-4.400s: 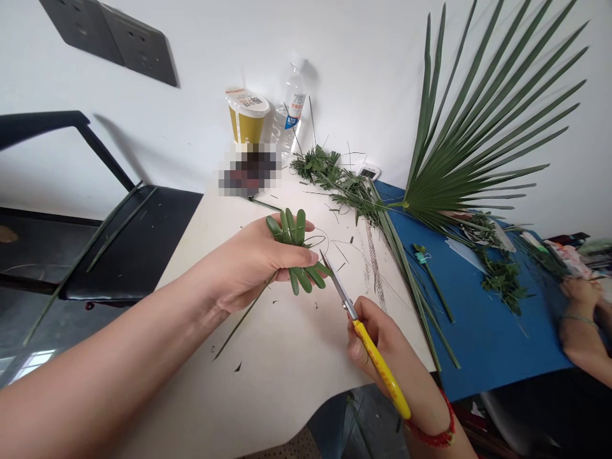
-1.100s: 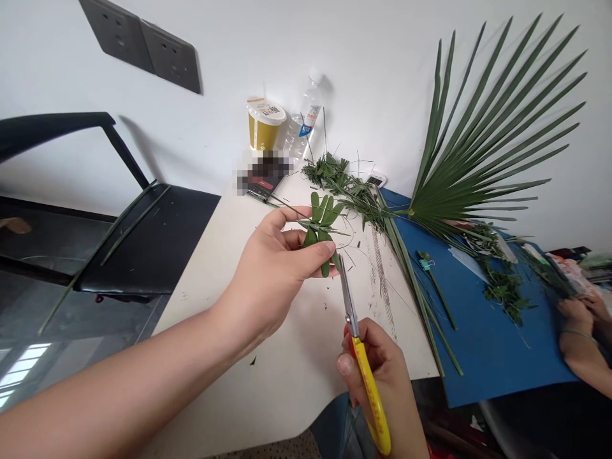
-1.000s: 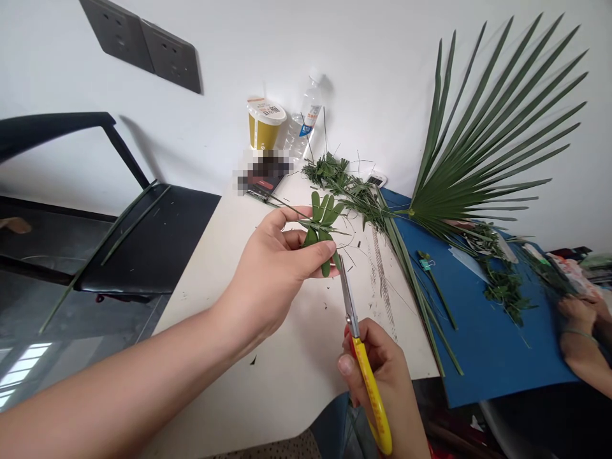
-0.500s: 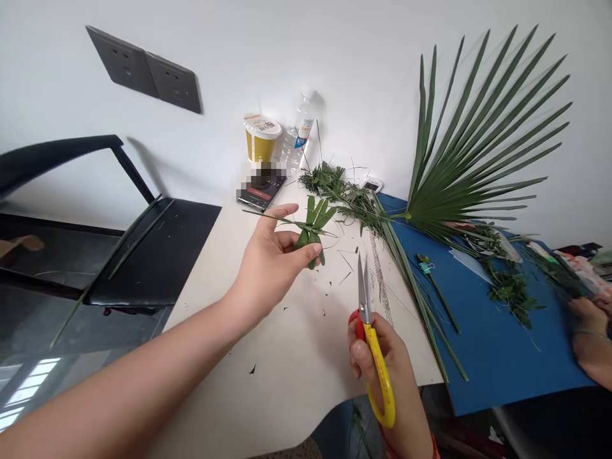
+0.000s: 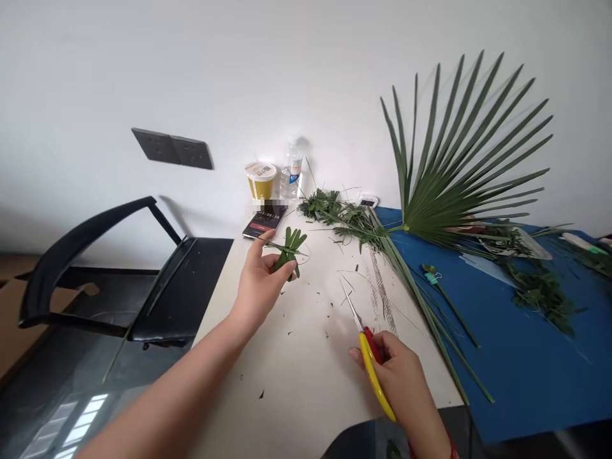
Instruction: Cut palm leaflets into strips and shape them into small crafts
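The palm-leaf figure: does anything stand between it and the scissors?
Nothing visible: only white tabletop with leaf scraps lies between the palm-leaf figure in the left hand and the scissors in the right hand.

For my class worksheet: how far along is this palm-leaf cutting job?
Done: snipped green scraps litter the white table. In hand: the left hand pinches a small trimmed leaf figure, and the right hand grips yellow-handled scissors, apart from it. Left: a fan palm leaf with many blades intact rests at the blue board.
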